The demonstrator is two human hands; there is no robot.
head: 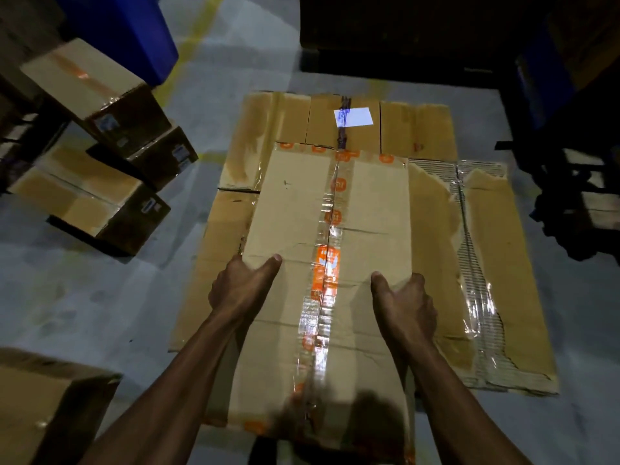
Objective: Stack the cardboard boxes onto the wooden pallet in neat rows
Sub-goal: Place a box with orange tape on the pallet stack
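Observation:
A long cardboard box (365,203) sealed with clear and orange-printed tape runs lengthwise away from me in the middle of the view. My left hand (241,286) grips its left side with the thumb on top. My right hand (407,303) grips its right side the same way. Under the box lies a flattened cardboard sheet (436,129) with torn patches and a white label. No wooden pallet shows; the sheet hides whatever lies beneath it.
Three taped boxes (87,82) are piled at the left, and another box (40,407) sits at the lower left. A blue container (134,31) stands at the back left. Dark racking (577,196) fills the back and right. Grey floor surrounds the sheet.

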